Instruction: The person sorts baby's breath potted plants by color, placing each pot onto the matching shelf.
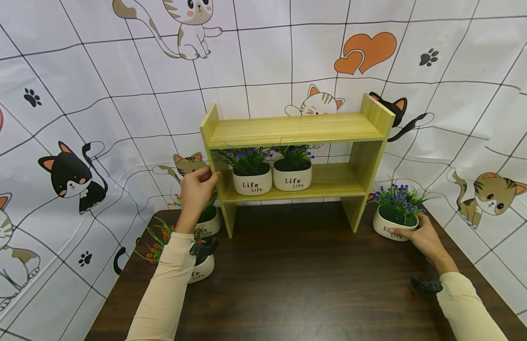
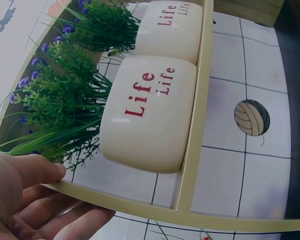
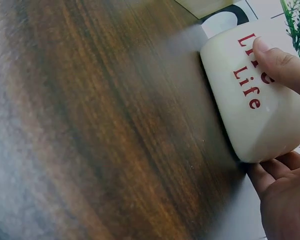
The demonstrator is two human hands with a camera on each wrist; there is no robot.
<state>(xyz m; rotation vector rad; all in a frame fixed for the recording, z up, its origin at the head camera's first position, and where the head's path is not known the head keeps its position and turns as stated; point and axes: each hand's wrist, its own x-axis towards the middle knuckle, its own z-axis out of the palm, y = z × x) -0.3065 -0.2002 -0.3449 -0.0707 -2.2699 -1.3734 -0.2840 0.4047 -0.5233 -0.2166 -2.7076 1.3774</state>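
A light wood two-tier shelf (image 1: 297, 129) stands on the dark table. My left hand (image 1: 198, 192) holds the shelf's left side panel, thumb at its front edge and fingers along the outside, as the left wrist view shows. Two white "Life" pots with purple flowers, a left pot (image 1: 252, 182) and a right pot (image 1: 293, 177), stand side by side on the middle board. To the right of the shelf, my right hand (image 1: 423, 237) grips another white flowerpot (image 3: 260, 125) with purple flowers. Its thumb lies over the lettering and its fingers go round the side.
Left of the shelf stand two white pots with orange-red flowers, a rear pot (image 1: 209, 225) and a front pot (image 1: 203, 270), partly hidden by my left arm. The brown table (image 1: 314, 279) spreads in front. A cat-printed wall sheet (image 1: 263, 57) hangs behind.
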